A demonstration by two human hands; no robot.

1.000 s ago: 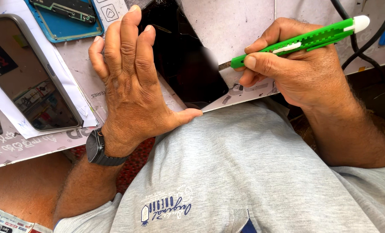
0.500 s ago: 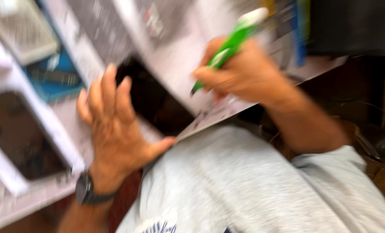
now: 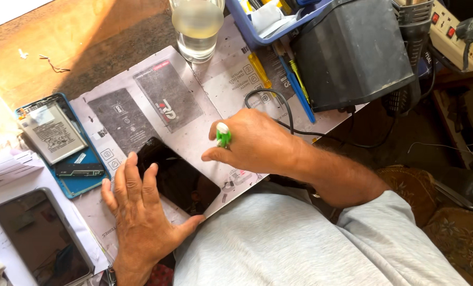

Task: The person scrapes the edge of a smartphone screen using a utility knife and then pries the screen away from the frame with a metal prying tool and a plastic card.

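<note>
Where the right hand (image 3: 257,145) closes its grip: fist wrapped tight on a green-and-white cutter (image 3: 223,135), only the tail end showing above thumb and forefinger.
cutter axis: seen almost end-on, long axis running toward the camera, white cap up, working end hidden under the hand; can't tell where the tip lands.
left hand (image 3: 141,212): flat, fingers spread, no grip closed on anything; fingertips resting on the near-left edge of a black phone panel (image 3: 178,177).
panel: dark slab just left of and below the cutter grip, long axis diagonal from upper left to lower right, lower corner at the tabletop edge by the person's lap.
under the grip: flattened printed cardboard sheet (image 3: 215,85) as a work mat, lying on the brown wooden tabletop (image 3: 88,32).
beyond the grip: glass of pale liquid (image 3: 196,26); blue tray (image 3: 271,21) of tools; yellow and blue screwdrivers (image 3: 279,79) just past the knuckles.
right of the grip: black box unit (image 3: 353,50), black cable (image 3: 279,111) looping from it behind the hand; white power strip (image 3: 456,32) well off to the right.
far left of the grip: opened blue phone body (image 3: 61,143) with battery exposed; a second phone (image 3: 40,238), screen dark, on white paper.
room: sunlight on the tabletop's upper left, dark floor on the right.
</note>
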